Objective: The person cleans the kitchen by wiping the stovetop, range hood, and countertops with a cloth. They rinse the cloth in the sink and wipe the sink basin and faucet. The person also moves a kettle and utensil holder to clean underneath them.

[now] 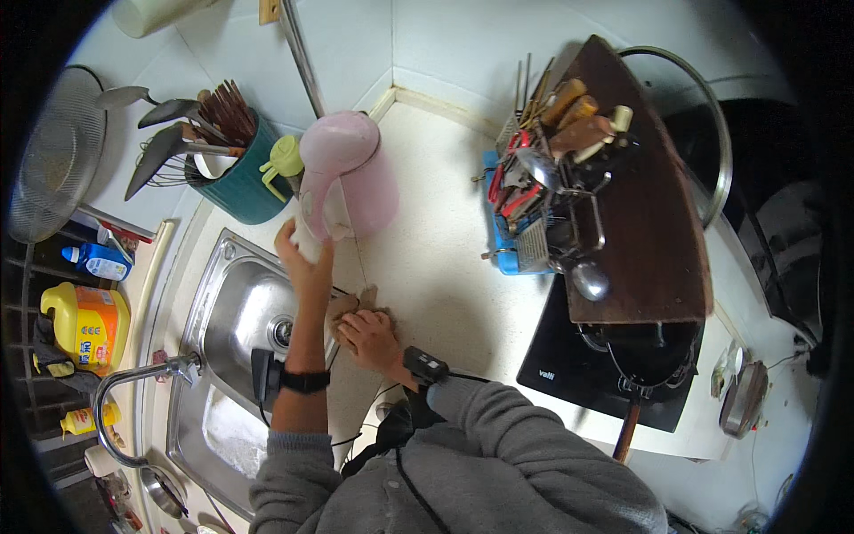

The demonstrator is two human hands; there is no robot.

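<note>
My left hand reaches over the back edge of the sink, thumb and fingers apart, close to the handle of a pink plastic kettle. Whether its fingertips touch the kettle cannot be told. My right hand presses on a brown cloth that lies on the white countertop beside the sink. The fingers are spread over the cloth. A yellow-green lidded bottle stands against the kettle's left side.
At left are a steel double sink and its curved faucet. Behind stands a green utensil holder. To the right, a blue-based rack of utensils stands by a dark wooden board, near a black cooktop with a pan.
</note>
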